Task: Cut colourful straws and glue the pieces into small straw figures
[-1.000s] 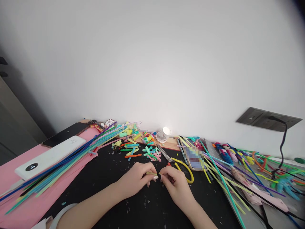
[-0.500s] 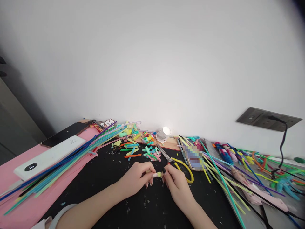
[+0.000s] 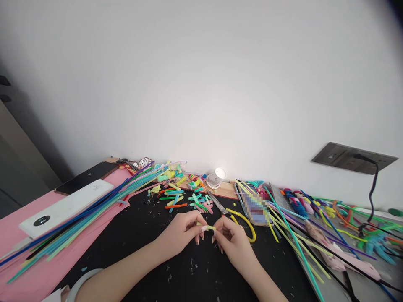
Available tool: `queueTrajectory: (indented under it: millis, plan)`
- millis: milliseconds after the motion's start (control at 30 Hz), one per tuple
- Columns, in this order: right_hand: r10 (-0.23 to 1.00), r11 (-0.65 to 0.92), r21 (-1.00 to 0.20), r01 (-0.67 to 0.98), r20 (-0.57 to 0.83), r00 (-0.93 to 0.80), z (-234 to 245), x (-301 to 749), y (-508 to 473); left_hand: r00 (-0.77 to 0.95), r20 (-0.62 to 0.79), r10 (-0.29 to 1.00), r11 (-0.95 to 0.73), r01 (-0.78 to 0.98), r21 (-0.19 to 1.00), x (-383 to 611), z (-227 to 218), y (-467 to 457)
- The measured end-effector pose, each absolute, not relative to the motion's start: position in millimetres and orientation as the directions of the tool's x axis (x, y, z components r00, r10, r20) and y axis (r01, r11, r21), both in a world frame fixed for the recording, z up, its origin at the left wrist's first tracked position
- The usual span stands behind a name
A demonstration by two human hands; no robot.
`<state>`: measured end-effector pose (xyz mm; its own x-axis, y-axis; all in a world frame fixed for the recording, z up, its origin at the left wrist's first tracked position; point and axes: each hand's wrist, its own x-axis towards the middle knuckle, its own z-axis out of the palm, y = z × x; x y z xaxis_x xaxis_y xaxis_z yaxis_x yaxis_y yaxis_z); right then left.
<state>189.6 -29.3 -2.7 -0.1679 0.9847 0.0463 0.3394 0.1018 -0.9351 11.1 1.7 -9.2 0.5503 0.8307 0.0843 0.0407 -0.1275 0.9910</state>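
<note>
My left hand (image 3: 182,233) and my right hand (image 3: 231,239) meet over the black mat (image 3: 176,272), fingertips together. Between them they pinch a short pale yellow pipe cleaner piece (image 3: 210,227). Both hands are closed in a pinch on it. Just beyond my right hand lie scissors (image 3: 217,203) and a bent yellow pipe cleaner (image 3: 247,223). A scatter of short coloured pipe cleaner pieces (image 3: 189,199) lies beyond my left hand.
A long bundle of coloured pipe cleaners (image 3: 85,214) crosses the pink sheet (image 3: 37,272) at left, over a white power bank (image 3: 63,206). A phone (image 3: 255,206), more pipe cleaners (image 3: 299,235) and small dolls (image 3: 297,201) lie at right. A small white cup (image 3: 216,177) stands by the wall.
Both hands have lifted slightly and shifted toward the wall, still pinching the yellow piece, which now shows a little more between the fingertips.
</note>
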Motion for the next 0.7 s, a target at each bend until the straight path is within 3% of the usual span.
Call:
queueTrajectory:
  millis: [133,367,433,533,700]
  plan:
    - [0.983,0.01,-0.984,0.178,-0.023,-0.184,-1.6,185.5,-29.0,0.557,0.052,0.829,-0.107,0.066,0.992,11.8,-9.2,1.1]
    - [0.994,0.014,-0.991,0.133,-0.001,-0.113,-6.5,191.9,-24.7,0.525,0.143,0.839,-0.28,0.192,0.941,9.5,0.7,-1.0]
    - [0.998,0.039,-0.989,0.145,0.031,-0.059,-8.8,195.2,-23.2,0.362,0.231,0.903,-0.359,0.34,0.869,1.5,2.5,5.3]
    - [0.998,0.067,-0.983,0.171,0.066,-0.012,-12.3,198.9,-21.7,0.101,0.357,0.928,-0.339,0.623,0.705,-17.0,1.3,21.9]
    - [0.997,0.072,-0.979,0.192,0.072,-0.005,-15.3,200.4,-21.3,0.104,0.325,0.94,-0.25,0.859,0.447,-41.1,-6.8,44.0]
